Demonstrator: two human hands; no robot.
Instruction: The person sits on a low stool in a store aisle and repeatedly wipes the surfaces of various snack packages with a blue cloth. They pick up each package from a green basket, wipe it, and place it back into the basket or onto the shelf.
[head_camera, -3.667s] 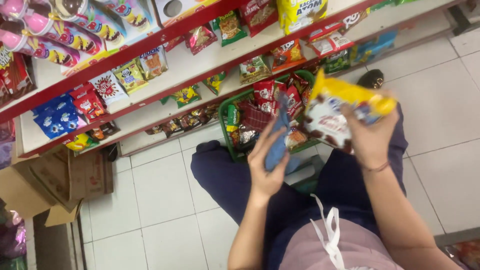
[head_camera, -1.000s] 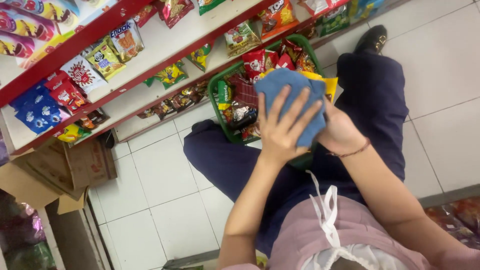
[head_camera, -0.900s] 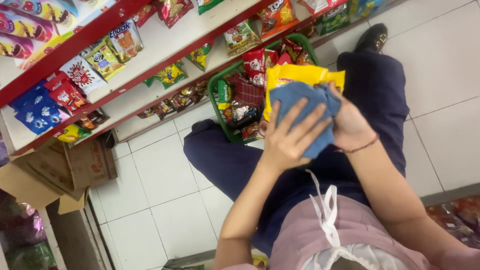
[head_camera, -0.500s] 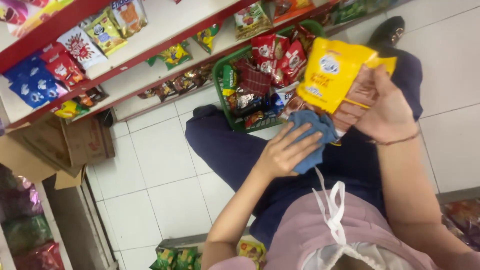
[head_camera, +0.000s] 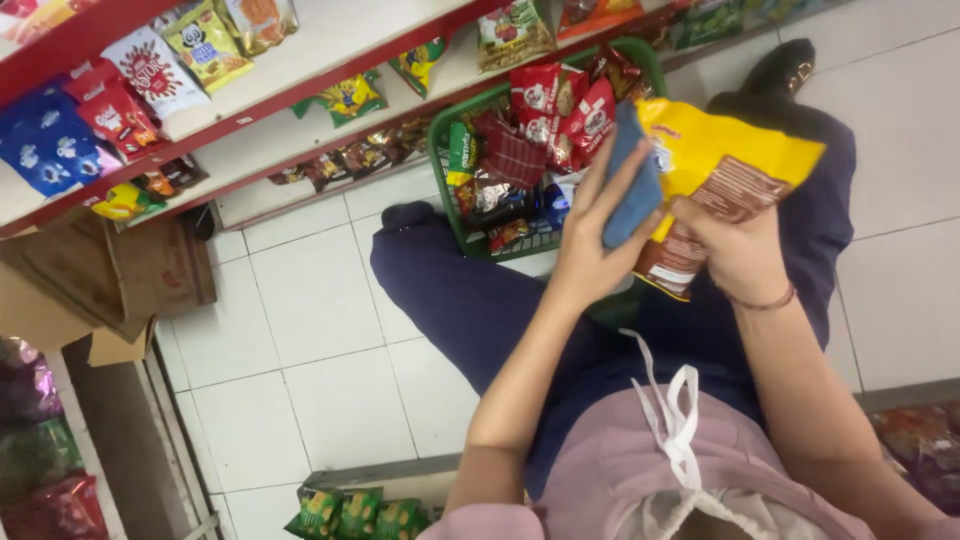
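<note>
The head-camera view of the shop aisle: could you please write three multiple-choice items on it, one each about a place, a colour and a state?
1. Where is the green basket?
A. On the floor by the shelves
B. On the top shelf
C. On the person's lap

2. What colour is the cloth?
A. Red
B. Blue
C. White

3. How is the yellow snack bag held?
A. Lying on the tiles
B. Hanging from a hook
C. Gripped in the right hand

Answers: 1 A, it sits on the tiles below the shelves; 2 B, the left hand presses a blue cloth to the bag; 3 C, the fingers clasp its lower end.
</note>
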